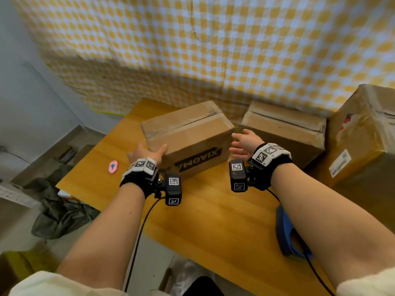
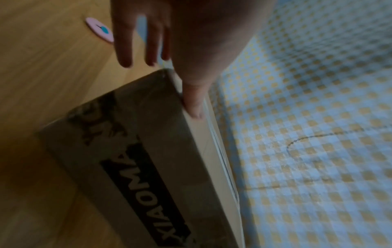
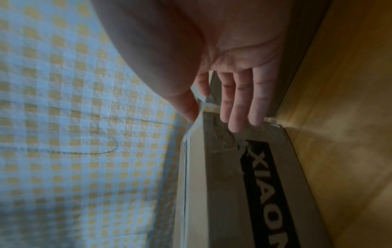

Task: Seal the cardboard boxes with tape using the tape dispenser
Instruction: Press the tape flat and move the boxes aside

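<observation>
I find the nearest cardboard box (image 1: 188, 135) standing on the wooden tabletop (image 1: 213, 210), its printed side toward me and its top flaps down, with a seam running along the lid. Two further boxes stand to the right: one brown box (image 1: 284, 133) just beside it and a larger taped box (image 1: 363, 133) at the tabletop's right edge.

My left hand (image 1: 147, 154) is at the box's near left corner, fingers straight and spread; the left wrist view shows the thumb (image 2: 193, 100) lying on the top edge while the other fingers hang clear of the side. This grip is apart and clamps nothing. My right hand (image 1: 243, 144) is at the box's right end, fingers extended and relaxed, likewise apart; in the right wrist view the fingertips (image 3: 235, 117) sit close to the corner, but I cannot confirm contact.

A blue object, probably the tape dispenser (image 1: 288, 236), lies on the tabletop under my right forearm, unheld. A small pink object (image 1: 113, 167) lies to the left.

Assessment: the box looks stiff-walled, with smooth, somewhat slick faces where old tape remains. Its weight cannot be judged. I would take hold at the two opposite ends, palms flat against the side panels low down, avoiding the loose flaps, which would flex under pressure.
</observation>
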